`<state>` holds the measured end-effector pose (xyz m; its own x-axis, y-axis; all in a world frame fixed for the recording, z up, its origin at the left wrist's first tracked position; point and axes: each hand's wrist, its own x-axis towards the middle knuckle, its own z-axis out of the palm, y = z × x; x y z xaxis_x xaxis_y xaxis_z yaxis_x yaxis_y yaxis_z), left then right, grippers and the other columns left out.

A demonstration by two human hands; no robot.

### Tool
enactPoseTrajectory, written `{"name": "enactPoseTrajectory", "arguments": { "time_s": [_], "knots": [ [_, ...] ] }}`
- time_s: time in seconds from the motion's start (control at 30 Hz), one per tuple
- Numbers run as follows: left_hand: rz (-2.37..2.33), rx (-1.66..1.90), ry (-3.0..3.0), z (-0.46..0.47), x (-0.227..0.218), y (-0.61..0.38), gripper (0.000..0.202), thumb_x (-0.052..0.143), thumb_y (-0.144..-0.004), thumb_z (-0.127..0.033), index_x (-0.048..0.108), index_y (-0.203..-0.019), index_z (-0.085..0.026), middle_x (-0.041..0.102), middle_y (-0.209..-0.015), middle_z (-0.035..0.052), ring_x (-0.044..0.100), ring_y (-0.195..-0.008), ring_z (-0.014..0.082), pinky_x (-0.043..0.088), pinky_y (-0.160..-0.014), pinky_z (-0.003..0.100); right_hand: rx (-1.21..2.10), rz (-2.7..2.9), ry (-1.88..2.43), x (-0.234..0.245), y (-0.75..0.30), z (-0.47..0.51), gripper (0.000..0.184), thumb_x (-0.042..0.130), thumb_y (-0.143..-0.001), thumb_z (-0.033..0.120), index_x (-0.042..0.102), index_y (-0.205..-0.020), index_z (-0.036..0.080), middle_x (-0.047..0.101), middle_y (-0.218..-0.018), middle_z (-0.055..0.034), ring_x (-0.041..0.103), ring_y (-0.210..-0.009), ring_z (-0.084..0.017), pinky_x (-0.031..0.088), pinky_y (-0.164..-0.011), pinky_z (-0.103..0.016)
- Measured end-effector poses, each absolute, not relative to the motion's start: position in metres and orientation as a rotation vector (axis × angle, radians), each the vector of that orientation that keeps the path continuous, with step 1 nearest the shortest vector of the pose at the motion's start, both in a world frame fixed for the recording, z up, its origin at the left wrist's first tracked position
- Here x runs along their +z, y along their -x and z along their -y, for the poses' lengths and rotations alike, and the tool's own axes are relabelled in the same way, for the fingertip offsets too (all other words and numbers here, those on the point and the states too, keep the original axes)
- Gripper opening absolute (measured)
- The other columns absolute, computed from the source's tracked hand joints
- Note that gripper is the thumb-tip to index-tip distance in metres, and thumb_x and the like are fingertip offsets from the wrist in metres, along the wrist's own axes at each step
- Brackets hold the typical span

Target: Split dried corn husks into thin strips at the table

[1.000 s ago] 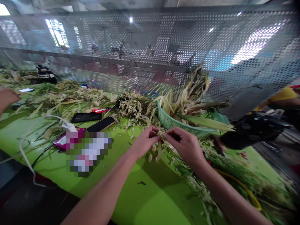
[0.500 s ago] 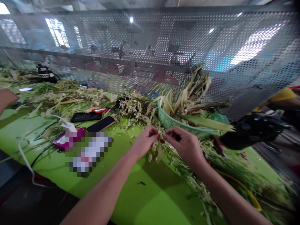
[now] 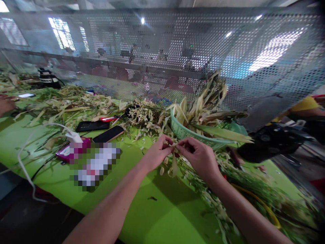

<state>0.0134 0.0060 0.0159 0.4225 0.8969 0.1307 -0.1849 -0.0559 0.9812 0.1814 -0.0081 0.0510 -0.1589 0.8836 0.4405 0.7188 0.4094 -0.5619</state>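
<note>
My left hand and my right hand meet over the green table, both pinching a pale dry husk strip that dangles between them. Their fingertips are closed on its top end, just in front of a turquoise basket piled with dry husks and long leaves. Loose husk scraps and green stems lie around my right forearm.
Two dark phones, a white charger with cable, a pink pouch and red-handled scissors lie left of my hands. A perforated metal screen backs the table. Another person's hand shows at far left; a black device at right.
My hands have stayed nearly in place, working the husk strip slightly; the strip hangs a little lower. The hand at far left has drawn back a bit.
</note>
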Motion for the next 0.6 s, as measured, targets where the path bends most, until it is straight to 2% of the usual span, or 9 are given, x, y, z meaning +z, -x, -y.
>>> {"name": "enactPoseTrajectory", "arguments": {
  "time_s": [0.17,0.4,0.47,0.6],
  "knots": [
    [-0.627,1.007,-1.274,-0.0079,0.0136,-0.0139,0.019,0.058,-0.087,-0.028,0.044,-0.098,-0.021,0.063,-0.082,-0.0003,0.061,-0.073,0.0106,0.042,-0.065,0.022,0.408,1.906,1.337,0.0479,-0.1828,0.0062,0.018,0.063,-0.082,0.036,0.066,-0.080,0.019,0.066,-0.068,-0.0004,0.058,-0.062,-0.015,0.043,-0.059,-0.025],
    [-0.635,1.019,-1.246,-0.0068,0.0159,-0.0130,0.018,0.057,-0.087,-0.027,0.045,-0.098,-0.021,0.065,-0.080,0.0013,0.059,-0.066,0.0085,0.034,-0.054,0.019,0.376,1.956,1.289,0.0525,-0.1839,0.0093,0.014,0.059,-0.084,0.029,0.070,-0.084,0.019,0.068,-0.079,-0.0026,0.061,-0.071,-0.017,0.045,-0.065,-0.026],
    [-0.639,1.025,-1.246,-0.0071,0.0156,-0.0132,0.019,0.058,-0.086,-0.028,0.045,-0.098,-0.021,0.065,-0.080,0.0011,0.058,-0.065,0.0085,0.035,-0.055,0.019,0.365,1.955,1.313,0.0536,-0.1829,0.0096,0.014,0.059,-0.084,0.029,0.069,-0.084,0.019,0.068,-0.078,-0.0028,0.061,-0.070,-0.017,0.045,-0.065,-0.027],
    [-0.626,1.028,-1.242,-0.0071,0.0144,-0.0133,0.020,0.059,-0.086,-0.028,0.045,-0.098,-0.021,0.064,-0.083,0.0009,0.061,-0.074,0.0108,0.041,-0.065,0.022,0.355,1.918,1.394,0.0537,-0.1814,0.0096,0.015,0.061,-0.082,0.033,0.063,-0.079,0.019,0.065,-0.069,-0.0014,0.058,-0.062,-0.016,0.043,-0.059,-0.027]
  ]
}}
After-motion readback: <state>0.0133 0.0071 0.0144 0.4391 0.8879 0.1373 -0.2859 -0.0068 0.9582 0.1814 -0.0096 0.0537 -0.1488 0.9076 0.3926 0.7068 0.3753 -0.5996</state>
